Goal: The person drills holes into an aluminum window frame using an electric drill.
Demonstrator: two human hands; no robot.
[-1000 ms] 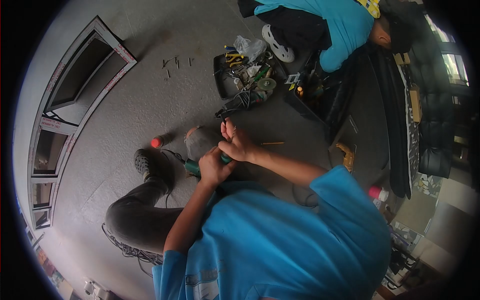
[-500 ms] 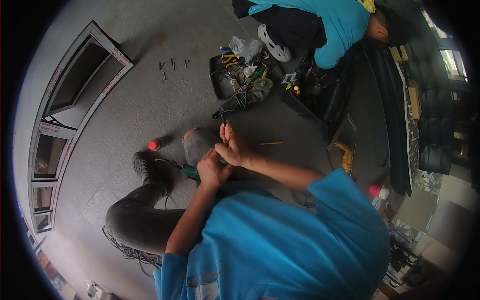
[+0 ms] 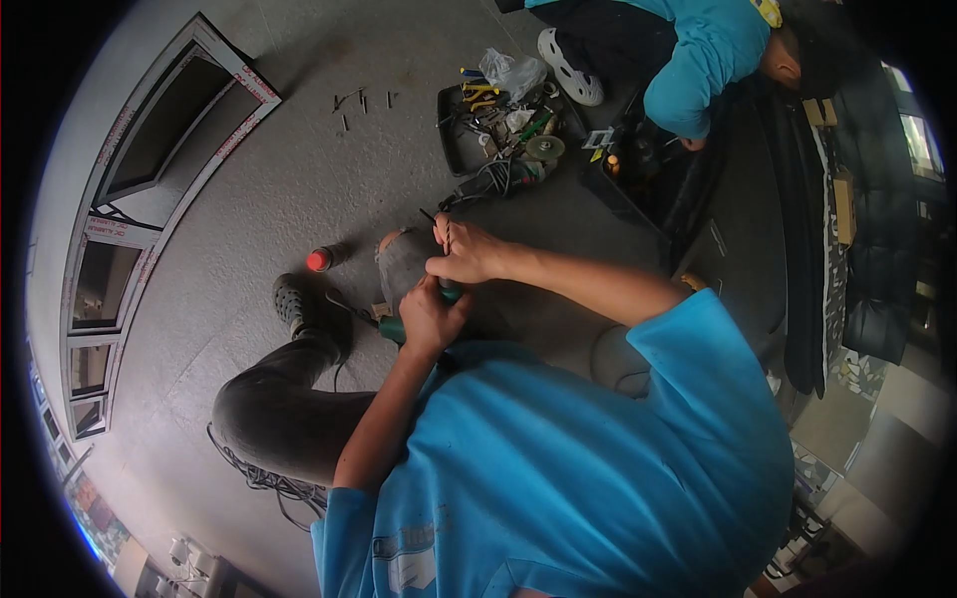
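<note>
A green corded power drill (image 3: 392, 330) lies across my lap, near my bent knee. My left hand (image 3: 431, 315) is wrapped round its body, hiding most of it. At the drill's front end, my right hand (image 3: 467, 253) is closed, its fingers pinching around a drill bit (image 3: 447, 237) that points away from me. The chuck is mostly covered by my fingers. A red-capped can (image 3: 319, 260) stands on the floor to the left of my knee.
Ahead are a tool tray (image 3: 450, 149) with pliers and loose tools, an angle grinder (image 3: 518, 172) and a black toolbox (image 3: 608, 189). A co-worker (image 3: 688, 60) crouches behind them. Window frames (image 3: 150, 239) lie left; coiled cable (image 3: 264, 478) is beside my leg.
The whole view has shifted, with things ahead now farther right. My right fingers have shifted along the bit, which shows more clearly. My right arm now covers the pencil and most of the yellow tool.
</note>
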